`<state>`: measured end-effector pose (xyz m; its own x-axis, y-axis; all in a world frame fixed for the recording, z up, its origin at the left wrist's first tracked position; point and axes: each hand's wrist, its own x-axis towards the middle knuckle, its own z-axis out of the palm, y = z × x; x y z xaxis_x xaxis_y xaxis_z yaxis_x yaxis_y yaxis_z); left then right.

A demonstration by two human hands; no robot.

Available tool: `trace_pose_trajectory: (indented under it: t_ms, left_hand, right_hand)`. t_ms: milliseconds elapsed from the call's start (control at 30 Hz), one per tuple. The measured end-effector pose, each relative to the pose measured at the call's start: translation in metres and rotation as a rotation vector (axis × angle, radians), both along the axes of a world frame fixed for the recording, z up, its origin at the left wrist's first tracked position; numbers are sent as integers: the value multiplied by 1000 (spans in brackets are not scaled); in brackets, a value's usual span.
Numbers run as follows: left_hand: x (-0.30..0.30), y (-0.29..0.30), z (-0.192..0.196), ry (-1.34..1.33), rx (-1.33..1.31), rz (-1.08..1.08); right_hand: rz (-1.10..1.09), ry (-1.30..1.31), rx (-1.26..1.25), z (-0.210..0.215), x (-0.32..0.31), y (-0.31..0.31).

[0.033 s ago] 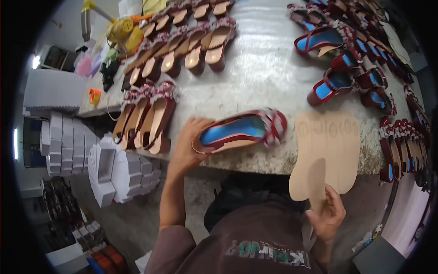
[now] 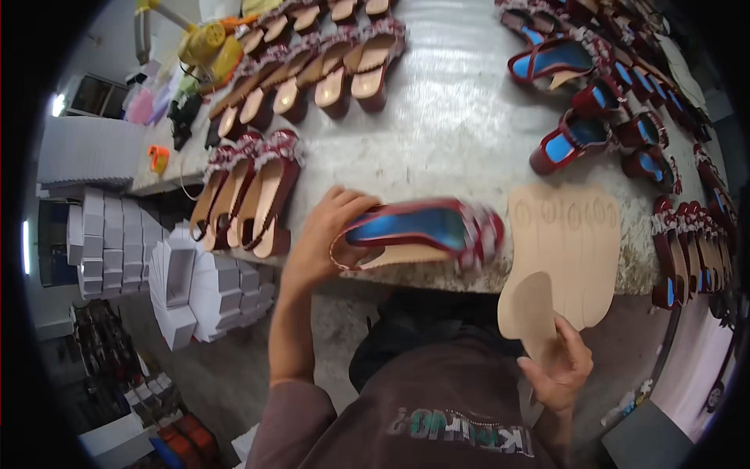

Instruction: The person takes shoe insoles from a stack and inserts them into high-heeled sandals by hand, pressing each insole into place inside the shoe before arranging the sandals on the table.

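Note:
My left hand (image 2: 328, 234) grips the heel end of a dark red sandal (image 2: 478, 234), held level at the table's front edge with its toe to the right. A blue footbed shows inside it, and a tan strip runs along its near side; whether that is a loose piece I cannot tell. The toe has a grey-and-red frilled trim, blurred by motion. Lower right, my right hand (image 2: 564, 366) is closed on the lower end of a single tan insole (image 2: 531, 305), which stands up in front of a fanned set of tan insoles (image 2: 566, 242) overhanging the table edge.
Three finished-looking sandals (image 2: 269, 191) stand left on the table (image 2: 445, 117), with rows of more sandals (image 2: 332, 90) behind. Blue-bedded sandals (image 2: 558, 148) crowd the right side. Stacked white boxes (image 2: 207, 289) stand below left. A yellow tool (image 2: 203, 43) lies at the back left.
The sandal in my left hand has shifted slightly right and tipped a little, showing more of its near side. My right hand keeps its hold on the insole.

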<state>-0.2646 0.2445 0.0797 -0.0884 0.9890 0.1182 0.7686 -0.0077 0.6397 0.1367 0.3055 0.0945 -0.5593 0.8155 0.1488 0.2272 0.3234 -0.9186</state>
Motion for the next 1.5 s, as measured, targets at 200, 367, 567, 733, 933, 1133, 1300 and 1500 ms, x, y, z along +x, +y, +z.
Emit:
trace_pose_trajectory:
  t_ms: [200, 367, 567, 733, 933, 1133, 1300, 1500]
  left_hand:
    - [-3, 42, -22, -177, -2, -427]
    - [-9, 4, -57, -855, -15, -154]
    - [38, 30, -67, -1302, -8, 101]
    - [41, 36, -67, -1257, -32, 183]
    - [40, 34, -70, -1247, -7, 168]
    - [36, 34, -76, -992, 77, 91]
    - [38, 39, -70, -1026, 24, 211]
    - [41, 39, -64, -1233, -32, 245]
  right_hand:
    - [257, -313, 24, 15, -55, 11]
    - [214, -371, 89, -11, -58, -2]
    - [153, -206, 288, -33, -156, 15]
    - [153, -277, 304, -40, -150, 13]
    - [177, -283, 309, -37, -151, 15]
    - [166, -311, 303, -39, -154, 13]
    - [218, -368, 444, -36, -157, 16]
    - [472, -936, 447, 15, -147, 10]
